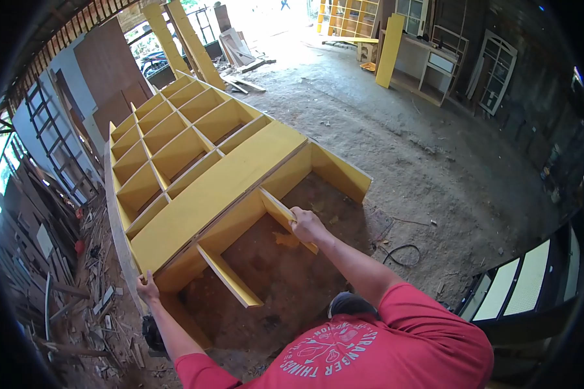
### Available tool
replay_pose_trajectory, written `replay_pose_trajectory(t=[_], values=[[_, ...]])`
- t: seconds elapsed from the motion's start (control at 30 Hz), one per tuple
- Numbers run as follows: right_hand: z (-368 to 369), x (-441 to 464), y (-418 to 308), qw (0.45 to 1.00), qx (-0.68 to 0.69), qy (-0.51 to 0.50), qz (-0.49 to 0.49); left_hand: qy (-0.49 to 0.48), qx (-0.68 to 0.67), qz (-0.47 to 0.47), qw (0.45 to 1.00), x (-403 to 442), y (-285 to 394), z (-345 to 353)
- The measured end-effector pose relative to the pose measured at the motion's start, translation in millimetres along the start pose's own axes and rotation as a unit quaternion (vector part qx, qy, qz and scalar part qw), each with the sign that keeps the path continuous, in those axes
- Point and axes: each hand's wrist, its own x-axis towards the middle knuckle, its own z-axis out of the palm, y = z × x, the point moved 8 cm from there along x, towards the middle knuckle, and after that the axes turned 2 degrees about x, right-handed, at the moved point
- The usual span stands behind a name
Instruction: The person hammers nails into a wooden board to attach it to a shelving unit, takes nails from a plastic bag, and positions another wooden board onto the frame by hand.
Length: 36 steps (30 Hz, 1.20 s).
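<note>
A large yellow shelving unit with a grid of compartments lies in front of me on the dirt floor. My left hand is closed on the near left corner of its wide yellow board. Further right, my right hand wraps round the upper edge of a yellow divider panel that juts out from the near side. Between the hands, a second yellow divider projects the same way. A yellow end panel closes the far right side.
Wood scraps litter the floor at left, beside leaning boards and a dark ladder-like frame. A black cable lies coiled at right. Black framed panels stand at lower right. Yellow planks lean at the back.
</note>
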Motion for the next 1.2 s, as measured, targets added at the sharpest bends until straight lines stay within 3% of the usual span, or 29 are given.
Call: replay_pose_trajectory(t=[0.3, 0.43, 0.47, 0.57, 0.67, 0.73, 0.77, 0.87, 0.93, 1.07, 1.2], values=[[-4, -2, -2, 0.999, -0.003, -0.037, 0.022, -0.004, 0.02, 0.01, 1.0, 5, -10, 7], [-1, 0, 10, 0.996, 0.071, -0.044, 0.024, -0.008, 0.024, 0.007, 1.0, 5, -7, 10], [1, 3, 15, 0.995, 0.088, -0.052, 0.007, -0.047, 0.045, -0.023, 0.998, 7, -12, 15], [0, 15, 31, 0.97, 0.195, -0.146, 0.011, 0.047, 0.125, -0.103, 0.986, 2, -18, 29], [-48, 34, 43, 0.979, 0.187, -0.063, -0.059, 0.03, 0.227, -0.159, 0.96, -30, 49, 34], [-96, 57, 49, 0.977, 0.186, -0.012, -0.1, -0.019, 0.145, -0.175, 0.974, -48, 81, 63], [-123, 70, 50, 0.983, 0.163, -0.019, -0.077, -0.041, 0.103, -0.182, 0.977, -55, 97, 77], [-174, 124, 72, 0.987, 0.071, 0.071, -0.128, -0.076, 0.034, -0.138, 0.987, -87, 175, 104], [-194, 162, 83, 0.984, 0.01, 0.106, -0.14, -0.066, 0.124, -0.176, 0.974, -96, 187, 126], [-175, 233, 96, 0.984, -0.062, 0.029, -0.165, -0.034, 0.222, -0.168, 0.96, -115, 226, 136], [-151, 261, 99, 0.968, -0.139, 0.012, -0.206, -0.027, 0.2, -0.134, 0.97, -108, 207, 143]])
